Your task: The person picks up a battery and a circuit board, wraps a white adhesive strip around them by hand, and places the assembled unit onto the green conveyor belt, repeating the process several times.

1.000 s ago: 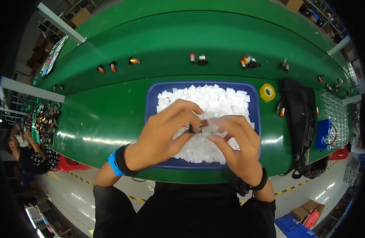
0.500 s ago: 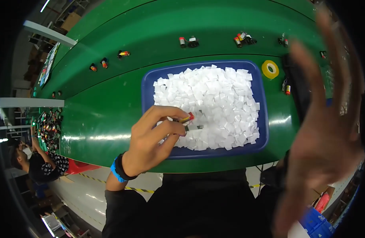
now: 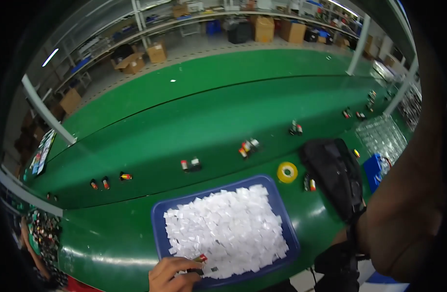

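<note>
Over the near left edge of a blue tray, my left hand pinches a small battery assembly. It shows a red and yellow cylinder and a dark part beside it. Small white square pieces fill the tray in a loose heap. Close in front of me on the right, my right hand is raised, dark and blurred. Its fingers cannot be made out, and nothing can be seen in it.
Similar assemblies lie along the green surface beyond the tray. A yellow tape roll, a black bag and a blue box are to the right. Clear plastic lies behind. At far left, another person's arm is beside piled parts.
The view has tilted up, so the tray and my left hand sit lower in it. My right hand, earlier spread with fingers up, is now nearer the right rim. The left keeps its hold.
</note>
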`<state>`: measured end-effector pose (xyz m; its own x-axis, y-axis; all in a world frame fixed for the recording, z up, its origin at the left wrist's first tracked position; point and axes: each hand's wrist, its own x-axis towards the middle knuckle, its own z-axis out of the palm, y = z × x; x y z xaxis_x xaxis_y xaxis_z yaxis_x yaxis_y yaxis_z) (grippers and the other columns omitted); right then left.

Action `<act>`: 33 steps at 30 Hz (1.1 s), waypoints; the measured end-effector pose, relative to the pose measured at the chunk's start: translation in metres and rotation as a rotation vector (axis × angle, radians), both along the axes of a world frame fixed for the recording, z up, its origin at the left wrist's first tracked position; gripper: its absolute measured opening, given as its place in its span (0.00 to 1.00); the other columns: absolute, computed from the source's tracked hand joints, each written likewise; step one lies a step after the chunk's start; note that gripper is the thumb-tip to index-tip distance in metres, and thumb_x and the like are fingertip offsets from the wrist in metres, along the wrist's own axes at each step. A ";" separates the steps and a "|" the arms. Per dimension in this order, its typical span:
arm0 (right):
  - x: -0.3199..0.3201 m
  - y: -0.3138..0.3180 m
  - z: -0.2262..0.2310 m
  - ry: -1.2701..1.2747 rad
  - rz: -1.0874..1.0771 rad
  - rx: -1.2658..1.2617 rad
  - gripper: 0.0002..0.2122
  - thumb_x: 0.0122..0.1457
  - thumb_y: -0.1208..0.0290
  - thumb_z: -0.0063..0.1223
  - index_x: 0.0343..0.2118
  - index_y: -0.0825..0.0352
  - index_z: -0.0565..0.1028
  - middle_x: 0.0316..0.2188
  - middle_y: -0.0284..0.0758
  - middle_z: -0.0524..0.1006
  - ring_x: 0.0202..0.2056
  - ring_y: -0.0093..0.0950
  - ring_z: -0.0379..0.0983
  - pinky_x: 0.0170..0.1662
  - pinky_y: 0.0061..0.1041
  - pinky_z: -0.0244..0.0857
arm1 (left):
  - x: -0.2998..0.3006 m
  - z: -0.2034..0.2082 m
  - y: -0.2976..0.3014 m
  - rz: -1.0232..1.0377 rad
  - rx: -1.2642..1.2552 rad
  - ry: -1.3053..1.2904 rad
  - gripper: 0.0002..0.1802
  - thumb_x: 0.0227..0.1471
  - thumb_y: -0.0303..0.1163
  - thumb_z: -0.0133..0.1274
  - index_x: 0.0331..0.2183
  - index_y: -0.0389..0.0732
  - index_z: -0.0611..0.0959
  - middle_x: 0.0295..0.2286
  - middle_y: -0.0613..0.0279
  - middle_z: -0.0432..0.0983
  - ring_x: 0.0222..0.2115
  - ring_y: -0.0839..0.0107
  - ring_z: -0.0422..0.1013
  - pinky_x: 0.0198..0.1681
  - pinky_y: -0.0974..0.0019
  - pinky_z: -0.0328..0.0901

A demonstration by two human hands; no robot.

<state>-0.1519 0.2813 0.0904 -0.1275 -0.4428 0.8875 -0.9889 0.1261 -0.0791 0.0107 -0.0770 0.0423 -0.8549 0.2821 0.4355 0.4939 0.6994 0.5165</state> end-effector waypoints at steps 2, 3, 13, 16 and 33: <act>-0.003 0.015 -0.009 0.031 0.023 0.014 0.51 0.38 0.47 0.75 0.64 0.59 0.57 0.53 0.53 0.70 0.52 0.51 0.70 0.48 0.47 0.71 | 0.000 -0.008 -0.005 -0.033 0.007 -0.022 0.01 0.60 0.23 0.50 0.34 0.38 0.74 0.40 0.56 0.77 0.38 0.59 0.73 0.42 0.62 0.69; -0.005 0.022 -0.014 0.033 0.045 0.025 0.52 0.38 0.47 0.75 0.64 0.59 0.56 0.53 0.53 0.70 0.52 0.50 0.70 0.48 0.47 0.71 | 0.002 -0.012 -0.007 -0.040 -0.003 -0.031 0.00 0.60 0.24 0.50 0.35 0.38 0.75 0.45 0.56 0.75 0.39 0.58 0.72 0.44 0.61 0.69; -0.022 -0.056 -0.007 -0.273 0.199 0.045 0.55 0.38 0.48 0.75 0.67 0.57 0.50 0.54 0.50 0.69 0.49 0.48 0.72 0.44 0.45 0.74 | -0.020 -0.018 -0.007 0.087 0.053 0.016 0.13 0.33 0.13 0.59 0.25 0.39 0.80 0.36 0.59 0.80 0.32 0.58 0.74 0.32 0.64 0.69; -0.040 -0.051 -0.002 -0.309 0.238 0.056 0.57 0.38 0.48 0.75 0.68 0.56 0.48 0.54 0.49 0.69 0.48 0.48 0.73 0.43 0.45 0.75 | -0.015 -0.018 -0.011 0.102 0.084 0.067 0.13 0.33 0.13 0.59 0.25 0.38 0.79 0.37 0.58 0.80 0.32 0.59 0.74 0.31 0.64 0.69; 0.109 -0.139 -0.089 -1.866 0.279 -0.082 0.10 0.54 0.84 0.60 0.40 0.73 0.75 0.37 0.40 0.80 0.31 0.25 0.79 0.32 0.22 0.74 | -0.005 -0.029 0.017 -0.045 0.080 0.155 0.14 0.34 0.17 0.63 0.28 0.43 0.83 0.43 0.53 0.75 0.38 0.56 0.74 0.40 0.57 0.70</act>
